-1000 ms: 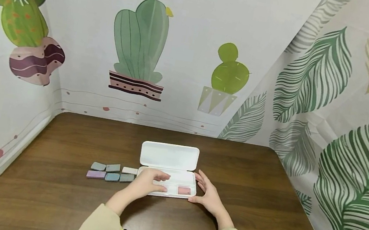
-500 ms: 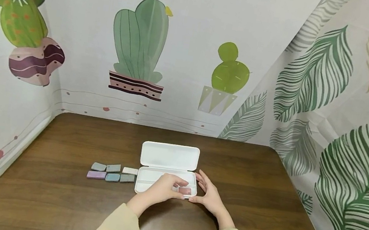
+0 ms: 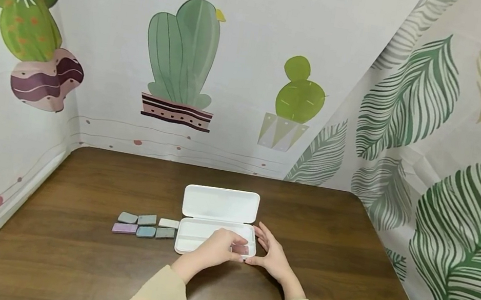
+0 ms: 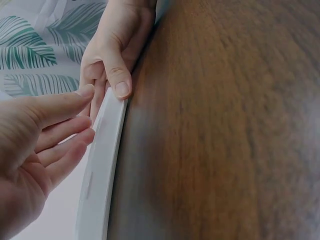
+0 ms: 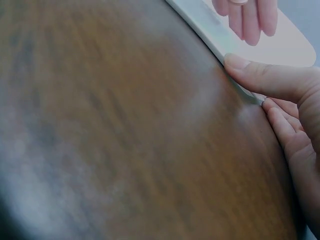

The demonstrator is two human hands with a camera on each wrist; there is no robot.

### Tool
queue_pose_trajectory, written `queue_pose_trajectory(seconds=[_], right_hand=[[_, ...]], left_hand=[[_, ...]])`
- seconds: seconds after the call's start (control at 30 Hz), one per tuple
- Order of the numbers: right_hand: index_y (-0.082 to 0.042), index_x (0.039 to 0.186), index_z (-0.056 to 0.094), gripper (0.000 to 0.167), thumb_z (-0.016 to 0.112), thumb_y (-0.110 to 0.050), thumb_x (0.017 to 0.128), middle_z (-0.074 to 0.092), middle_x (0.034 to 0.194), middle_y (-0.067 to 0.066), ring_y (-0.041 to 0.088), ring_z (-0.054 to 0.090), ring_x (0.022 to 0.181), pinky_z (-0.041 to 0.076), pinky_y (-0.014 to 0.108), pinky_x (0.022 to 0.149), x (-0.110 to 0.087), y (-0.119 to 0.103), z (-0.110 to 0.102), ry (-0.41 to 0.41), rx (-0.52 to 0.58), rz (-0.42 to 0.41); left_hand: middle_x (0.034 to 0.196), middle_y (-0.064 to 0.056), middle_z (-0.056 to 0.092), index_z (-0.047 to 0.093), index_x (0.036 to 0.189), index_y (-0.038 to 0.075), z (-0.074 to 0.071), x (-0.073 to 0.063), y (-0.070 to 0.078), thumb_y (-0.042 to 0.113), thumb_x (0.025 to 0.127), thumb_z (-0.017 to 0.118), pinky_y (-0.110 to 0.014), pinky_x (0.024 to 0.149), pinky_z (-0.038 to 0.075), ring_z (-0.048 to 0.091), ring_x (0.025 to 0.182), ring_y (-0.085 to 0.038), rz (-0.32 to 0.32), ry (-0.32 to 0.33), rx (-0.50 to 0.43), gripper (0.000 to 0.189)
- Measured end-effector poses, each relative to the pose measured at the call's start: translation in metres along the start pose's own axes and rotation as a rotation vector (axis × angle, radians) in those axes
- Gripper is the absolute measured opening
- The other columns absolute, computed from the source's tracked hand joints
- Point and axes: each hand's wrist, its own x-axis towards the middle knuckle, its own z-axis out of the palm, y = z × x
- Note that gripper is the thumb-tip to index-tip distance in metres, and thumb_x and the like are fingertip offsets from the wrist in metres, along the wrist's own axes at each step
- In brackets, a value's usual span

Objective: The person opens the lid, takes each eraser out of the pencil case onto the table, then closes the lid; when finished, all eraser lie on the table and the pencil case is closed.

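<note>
A white hinged pencil case (image 3: 196, 230) lies on the brown table, its lid (image 3: 220, 204) tipped back. Inside its right front compartment is a small pink rectangular block (image 3: 240, 249), partly covered by my left fingers. My left hand (image 3: 214, 246) hovers over the case's front with fingers lightly bent; in the left wrist view nothing shows between thumb and fingers. My right hand (image 3: 274, 261) grips the right end of the case. In the right wrist view its thumb (image 5: 250, 75) presses the front rim near the corner, and the other fingers lie round the side.
Left of the case are several small blocks in two rows: grey ones (image 3: 147, 220), a white one (image 3: 169, 223), a purple one (image 3: 124, 228) and a blue one (image 3: 146, 232). A cloth wall (image 3: 230, 153) printed with cacti and leaves rises behind the table (image 3: 81, 250).
My left hand has moved right along the case until its fingers are over the pink block. The right hand has stayed at the case's right end.
</note>
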Motion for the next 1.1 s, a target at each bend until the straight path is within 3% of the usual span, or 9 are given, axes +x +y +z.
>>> queue_pose_trajectory(seconds=[0.23,0.43,0.67,0.97,1.1], right_hand=[[0.009,0.150,0.021,0.101,0.084,0.000,0.072,0.040,0.148,0.029,0.043,0.038,0.138,0.035,0.044,0.112,-0.001,0.000,-0.001,0.013,-0.016,-0.001],[0.008,0.150,0.022,0.101,0.084,0.000,0.071,0.040,0.148,0.028,0.043,0.038,0.138,0.037,0.034,0.112,-0.001,0.000,-0.001,0.018,-0.011,0.003],[0.009,0.150,0.021,0.101,0.084,-0.001,0.071,0.040,0.148,0.030,0.045,0.037,0.137,0.038,0.030,0.112,0.000,0.001,-0.001,0.016,-0.012,-0.015],[0.011,0.148,0.023,0.100,0.086,-0.010,0.073,0.044,0.144,0.030,0.031,0.047,0.135,0.040,0.016,0.106,-0.001,0.008,-0.001,0.029,-0.033,-0.149],[0.010,0.149,0.023,0.102,0.086,-0.007,0.071,0.042,0.146,0.030,0.039,0.042,0.136,0.039,0.020,0.108,-0.001,0.004,-0.001,0.025,-0.020,-0.084]], left_hand=[[0.098,-0.006,0.075,0.073,0.109,0.002,0.002,-0.001,0.002,0.015,0.077,0.082,-0.025,0.074,0.053,0.066,0.082,-0.014,-0.034,-0.005,0.033,0.036],[0.095,-0.006,0.076,0.073,0.107,0.001,0.002,0.000,0.006,0.013,0.078,0.080,-0.024,0.074,0.053,0.067,0.082,-0.013,-0.026,-0.005,0.063,0.033],[0.097,-0.008,0.076,0.074,0.105,0.000,0.008,0.003,0.008,0.009,0.081,0.077,-0.027,0.080,0.055,0.071,0.089,-0.017,-0.023,0.048,0.110,0.026],[0.097,-0.008,0.076,0.074,0.105,0.000,0.012,0.004,0.007,0.006,0.082,0.075,-0.026,0.081,0.056,0.072,0.089,-0.015,-0.027,0.059,0.081,0.024],[0.098,-0.008,0.076,0.074,0.105,-0.001,0.011,0.004,0.009,0.004,0.082,0.075,-0.026,0.082,0.056,0.072,0.089,-0.015,-0.025,0.054,0.073,0.024]])
